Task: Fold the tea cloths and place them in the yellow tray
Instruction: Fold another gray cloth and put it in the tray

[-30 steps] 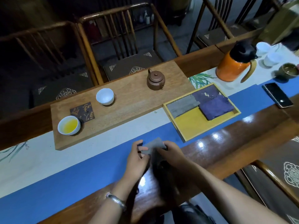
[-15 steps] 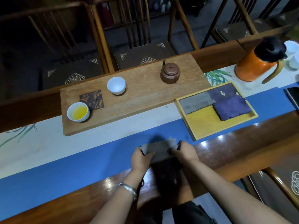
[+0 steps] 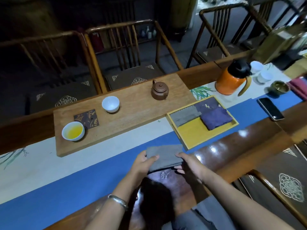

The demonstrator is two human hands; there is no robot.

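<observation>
Near the yellow tray [image 3: 196, 135], both hands pinch a flat, folded grey cloth [image 3: 163, 156].

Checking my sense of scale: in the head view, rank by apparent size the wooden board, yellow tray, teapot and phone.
1. Wooden board
2. Yellow tray
3. Phone and teapot look too alike to rank.

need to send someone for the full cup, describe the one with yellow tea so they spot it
Start at the long wooden tea board across the table. At its near left corner, beside a dark patterned square coaster, stands the small white porcelain cup of yellow tea. The other white cup there is empty.
</observation>
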